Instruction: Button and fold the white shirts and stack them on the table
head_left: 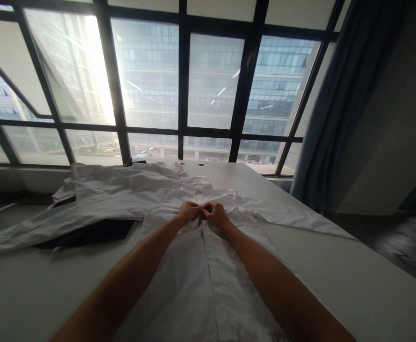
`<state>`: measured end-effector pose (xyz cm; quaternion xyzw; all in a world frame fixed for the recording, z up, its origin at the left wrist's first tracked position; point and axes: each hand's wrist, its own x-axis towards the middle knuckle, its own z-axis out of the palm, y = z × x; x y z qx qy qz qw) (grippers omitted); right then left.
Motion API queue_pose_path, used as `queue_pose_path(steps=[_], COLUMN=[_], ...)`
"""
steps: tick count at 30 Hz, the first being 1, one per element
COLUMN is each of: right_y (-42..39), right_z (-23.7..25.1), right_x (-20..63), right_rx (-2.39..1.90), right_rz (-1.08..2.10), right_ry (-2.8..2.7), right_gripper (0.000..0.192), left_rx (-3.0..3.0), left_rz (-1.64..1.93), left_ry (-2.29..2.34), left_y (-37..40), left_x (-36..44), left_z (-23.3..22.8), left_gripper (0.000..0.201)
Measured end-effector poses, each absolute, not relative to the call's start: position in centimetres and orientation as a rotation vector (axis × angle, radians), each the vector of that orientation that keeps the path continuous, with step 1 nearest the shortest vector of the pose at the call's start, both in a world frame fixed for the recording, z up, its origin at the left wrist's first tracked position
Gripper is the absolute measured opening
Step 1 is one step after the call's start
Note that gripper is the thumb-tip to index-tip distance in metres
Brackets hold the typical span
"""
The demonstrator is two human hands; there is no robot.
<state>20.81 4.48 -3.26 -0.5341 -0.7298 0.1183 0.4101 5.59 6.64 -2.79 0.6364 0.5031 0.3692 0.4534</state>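
Observation:
A white long-sleeved shirt (183,275) lies spread front up on the table, its collar (196,186) at the far end. One sleeve (300,219) stretches out to the right. Both of my hands meet at the upper part of the front opening. My left hand (189,210) pinches one front edge of the shirt. Right beside it, my right hand (215,213) pinches the other edge, the fingertips of both hands nearly touching. Any button between the fingers is too small and hidden to make out. Below the hands the front edges run down toward me.
More white garments (122,178) lie heaped at the far left, with a dark cloth (97,233) partly under them. The white table (336,266) reaches to the windows (215,80). A blue curtain (322,156) hangs at the right, beyond the table's edge.

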Motion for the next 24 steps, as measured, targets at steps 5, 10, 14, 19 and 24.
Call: queue_pose_path(steps=[5, 10, 14, 19, 24], right_y=[4.7, 5.4, 6.1, 6.1, 4.0], right_z=[-3.2, -3.4, -3.8, -3.4, -1.8], right_x=[20.8, 20.9, 21.0, 21.0, 21.0], right_rx=[-1.472, -1.516, -1.501, -1.478, -1.609], right_rz=[0.3, 0.376, 0.456, 0.519, 0.144], right_ry=[-1.815, -1.812, -1.786, -1.832, -1.93], right_gripper=[0.017, 0.021, 0.022, 0.023, 0.022], left_rx=[1.675, 1.75, 1.822, 1.887, 2.242], left_rz=[0.968, 1.053, 1.053, 0.994, 0.977], left_ry=[1.276, 1.334, 1.418, 1.53, 1.637], left_y=[6.7, 6.7, 6.6, 6.1, 4.6], left_x=[5.7, 5.9, 6.0, 6.1, 5.7], left_z=[-3.1, -3.2, -3.0, -2.6, -1.9], left_gripper=[0.031, 0.021, 0.014, 0.011, 0.027])
